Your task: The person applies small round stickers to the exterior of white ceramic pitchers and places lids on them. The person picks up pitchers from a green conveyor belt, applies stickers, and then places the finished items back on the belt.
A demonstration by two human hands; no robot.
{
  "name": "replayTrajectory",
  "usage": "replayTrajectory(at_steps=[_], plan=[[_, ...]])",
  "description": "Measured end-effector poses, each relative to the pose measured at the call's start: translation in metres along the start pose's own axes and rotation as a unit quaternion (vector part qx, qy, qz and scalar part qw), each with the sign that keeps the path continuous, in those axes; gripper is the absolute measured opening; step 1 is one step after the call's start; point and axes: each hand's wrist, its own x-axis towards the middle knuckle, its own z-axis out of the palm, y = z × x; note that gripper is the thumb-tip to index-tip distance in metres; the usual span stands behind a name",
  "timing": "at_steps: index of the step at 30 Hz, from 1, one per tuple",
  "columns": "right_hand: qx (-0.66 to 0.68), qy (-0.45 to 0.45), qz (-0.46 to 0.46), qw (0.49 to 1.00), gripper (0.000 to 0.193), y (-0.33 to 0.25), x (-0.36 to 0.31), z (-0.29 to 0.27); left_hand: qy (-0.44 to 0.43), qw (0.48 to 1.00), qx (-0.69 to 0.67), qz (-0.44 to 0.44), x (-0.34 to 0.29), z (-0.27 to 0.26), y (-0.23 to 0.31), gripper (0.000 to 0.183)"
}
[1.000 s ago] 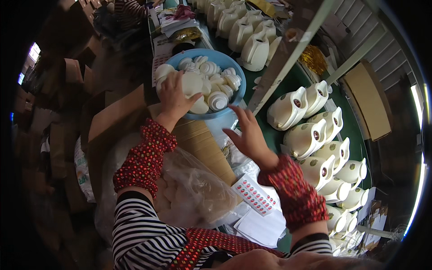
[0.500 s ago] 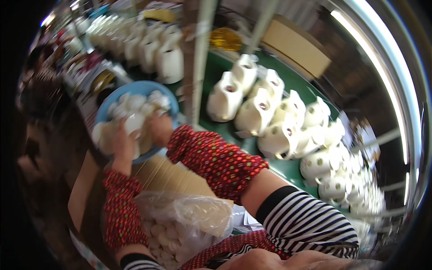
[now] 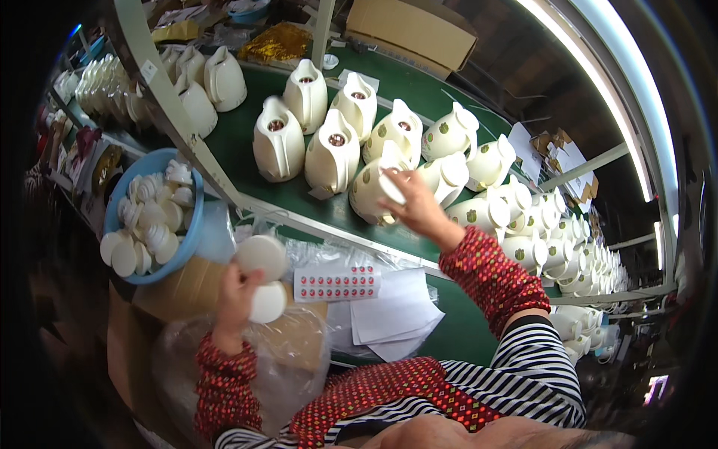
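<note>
My left hand (image 3: pixel 233 303) is closed on two white round stoppers, an upper one (image 3: pixel 262 256) and a lower one (image 3: pixel 268 302), above the plastic-covered carton. My right hand (image 3: pixel 419 206) pinches another white stopper (image 3: pixel 391 188) at the mouth of a cream vacuum jug (image 3: pixel 365 198) with a green print. That stopper looks tilted; whether it sits in the mouth I cannot tell. Beside it stand open cream jugs, one of them at the left front (image 3: pixel 278 153), with shiny insides showing. A blue basin (image 3: pixel 197 233) at the left holds several more white stoppers (image 3: pixel 152 213).
More jugs (image 3: pixel 516 251) crowd the green bench (image 3: pixel 258 82) to the right. A metal post (image 3: pixel 168 108) rises between me and the far-left jugs. A sticker sheet (image 3: pixel 336 284) and white papers (image 3: pixel 393 318) lie before me. Clear plastic (image 3: pixel 202 359) covers a carton (image 3: pixel 198 280).
Both hands have come out of the basin with stoppers. My right hand has gone to a jug's mouth, and my left is now over the carton. The view has turned rightward.
</note>
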Motion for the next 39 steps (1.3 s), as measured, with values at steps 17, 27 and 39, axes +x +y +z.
replayTrajectory(at_steps=[17,27,39], plan=[[-0.249,-0.25,-0.102,0.93,0.094,0.051,0.073,-0.053,-0.215,0.896,0.346,0.176,0.113,0.238,-0.029,0.05],[-0.337,-0.357,0.038,0.87,0.081,0.027,0.112,-0.056,-0.243,0.91,0.3,0.152,0.111,0.239,-0.029,0.056],[-0.224,-0.328,-0.202,0.895,0.074,0.039,0.104,-0.061,-0.273,0.923,0.245,0.115,0.105,0.262,-0.038,0.056]])
